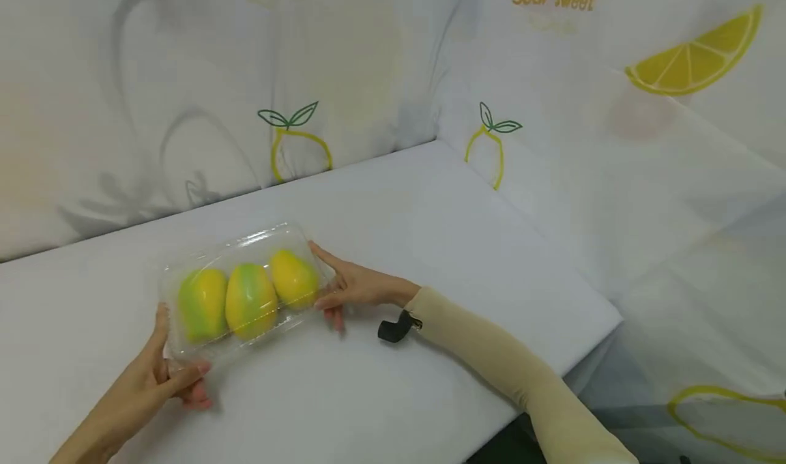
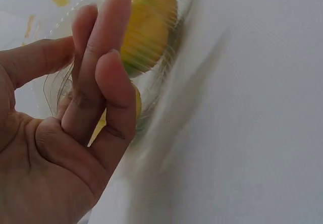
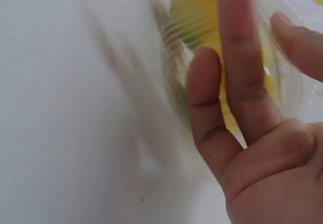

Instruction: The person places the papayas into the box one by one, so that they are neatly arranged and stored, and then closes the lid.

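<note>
A clear plastic clamshell box (image 1: 258,237) holds three yellow-green mangoes, a left one (image 1: 202,305), a middle one (image 1: 251,301) and a right one (image 1: 294,278). My left hand (image 1: 144,375) grips its left end, thumb on the near corner. At the opposite end, my right hand (image 1: 356,283) grips the box between thumb and fingers. In the left wrist view, ribbed clear plastic (image 2: 164,47) shows behind the fingers, and a shadow lies on the white surface beside it. The right wrist view shows the box wall (image 3: 171,47) behind the fingers, with mango colour through it.
The white tabletop (image 1: 430,232) meets a white cloth backdrop (image 1: 368,75) printed with lemons along its back and right sides. A black wrist mount (image 1: 395,327) sits at the cuff of the beige right sleeve (image 1: 491,355). The table's right corner lies beyond that arm.
</note>
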Motion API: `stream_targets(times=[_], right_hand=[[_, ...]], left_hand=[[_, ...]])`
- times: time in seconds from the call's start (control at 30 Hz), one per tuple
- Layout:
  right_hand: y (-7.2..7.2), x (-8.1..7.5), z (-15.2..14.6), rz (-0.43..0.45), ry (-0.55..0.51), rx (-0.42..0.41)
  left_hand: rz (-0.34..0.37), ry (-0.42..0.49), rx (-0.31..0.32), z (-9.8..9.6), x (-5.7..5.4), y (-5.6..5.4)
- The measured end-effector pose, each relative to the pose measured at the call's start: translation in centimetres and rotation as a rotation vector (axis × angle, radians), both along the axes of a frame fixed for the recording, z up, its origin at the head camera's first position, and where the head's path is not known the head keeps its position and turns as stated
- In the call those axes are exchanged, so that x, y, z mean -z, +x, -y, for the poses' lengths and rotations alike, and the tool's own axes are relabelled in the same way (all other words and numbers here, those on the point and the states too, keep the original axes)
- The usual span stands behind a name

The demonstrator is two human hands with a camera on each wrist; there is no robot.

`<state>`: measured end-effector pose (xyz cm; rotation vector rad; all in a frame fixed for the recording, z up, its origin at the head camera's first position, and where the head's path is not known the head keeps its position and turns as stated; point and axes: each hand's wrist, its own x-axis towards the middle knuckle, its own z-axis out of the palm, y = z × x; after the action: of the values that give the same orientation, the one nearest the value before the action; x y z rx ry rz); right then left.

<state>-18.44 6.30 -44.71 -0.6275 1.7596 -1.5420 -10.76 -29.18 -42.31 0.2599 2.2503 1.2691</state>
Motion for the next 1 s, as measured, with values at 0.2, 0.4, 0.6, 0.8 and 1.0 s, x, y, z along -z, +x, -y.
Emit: stream_targets(times=[0.2,0.4,0.6,0.8,1.0], right_hand=[[1.2,1.4,-7.6,-0.022,0.02,0.117],[2.5,2.1,-12.8,-0.123,-0.002,0.238],[2.5,2.3,-13.4,-0.161,-0.119,0.21],[2.4,1.6,-14.9,-0.125,-0.146,0.299],[0.5,-1.1,-19.2,-0.511,0.366,0.386]], left_hand=[[0.047,0.428,0.204,-4.8,3.5,-4.0],[0.057,0.526,0.288,-9.6,4.8,-6.5],[0.149,0.64,0.32,-9.5,4.7,-7.0],[0.169,0.607,0.317,-11.3,4.5,-8.6],[-0.144,0.228,0.224,-9.9,1.0,-11.0]])
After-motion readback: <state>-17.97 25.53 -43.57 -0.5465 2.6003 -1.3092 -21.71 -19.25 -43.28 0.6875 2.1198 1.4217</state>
